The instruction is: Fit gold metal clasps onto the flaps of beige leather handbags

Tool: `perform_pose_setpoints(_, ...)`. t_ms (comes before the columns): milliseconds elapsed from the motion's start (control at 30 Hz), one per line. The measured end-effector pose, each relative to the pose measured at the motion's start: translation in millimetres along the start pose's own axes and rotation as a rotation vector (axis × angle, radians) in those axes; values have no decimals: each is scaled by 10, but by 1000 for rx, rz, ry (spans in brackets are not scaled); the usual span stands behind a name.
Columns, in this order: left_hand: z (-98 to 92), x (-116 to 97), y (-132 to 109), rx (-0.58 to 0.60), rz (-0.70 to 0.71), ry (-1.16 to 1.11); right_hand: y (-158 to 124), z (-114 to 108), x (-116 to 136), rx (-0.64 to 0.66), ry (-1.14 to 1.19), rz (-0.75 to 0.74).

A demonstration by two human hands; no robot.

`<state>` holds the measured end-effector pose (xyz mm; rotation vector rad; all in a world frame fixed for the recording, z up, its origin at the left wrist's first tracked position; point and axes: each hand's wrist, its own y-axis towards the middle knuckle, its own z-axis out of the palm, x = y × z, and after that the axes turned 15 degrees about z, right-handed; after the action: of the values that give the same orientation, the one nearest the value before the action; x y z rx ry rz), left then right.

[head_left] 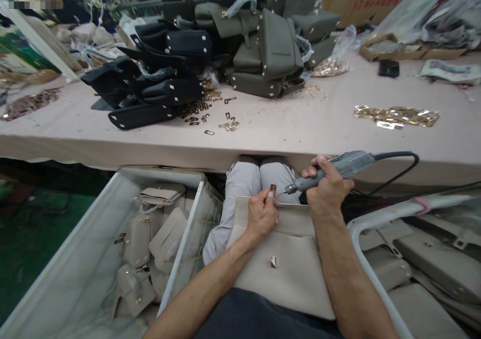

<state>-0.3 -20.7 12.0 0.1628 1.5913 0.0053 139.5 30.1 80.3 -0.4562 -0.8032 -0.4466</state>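
A beige handbag (285,274) lies across my lap, with a small metal fitting (273,262) on its front. My left hand (262,213) is closed at the edge of the bag's flap, thumb and fingers pinching a small gold metal plate (273,188). My right hand (327,184) is wrapped round a grey corded electric screwdriver (351,163). Its thin bit points left, close to the plate and the flap edge. Whether the bit touches a screw is too small to tell.
To my left stands a white plastic bin (184,244) with beige bags in it; more beige bags (432,249) fill a container at right. On the table (263,133) are black bags (158,88), olive bags (278,53), scattered gold plates (229,123) and a plate pile (398,115).
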Motion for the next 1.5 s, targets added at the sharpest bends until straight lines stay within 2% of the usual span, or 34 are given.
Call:
perform_pose_setpoints(133,-50,38,41,26,24,-144,-10,6,-47,14,-31,11)
perform_pose_setpoints(333,-127,129,107,-21,-121,-431,46,4,-53,-13,-9,116)
perform_pose_setpoints(400,-144,133,121,-31,-146,-468,86,-18,-14,-5,-38,226)
perform_pose_setpoints(533,-150,122,134,-46,-174,-475,95,-131,48,83,-218,599)
perform_pose_setpoints(600,-140,115,135,-53,-179,-482,50,-204,23,113,-341,686)
perform_pose_setpoints(767,-117,121,118,-18,-171,-519,-86,-277,-162,192,-535,679)
perform_pose_setpoints(1000,-139,162,96,15,-143,-510,-118,-199,-273,255,-565,667)
perform_pose_setpoints(1200,-175,157,89,39,-117,-515,-115,-189,-293,245,-586,673)
perform_pose_setpoints(1500,-179,156,116,24,-159,-494,-105,-191,-320,236,-619,610)
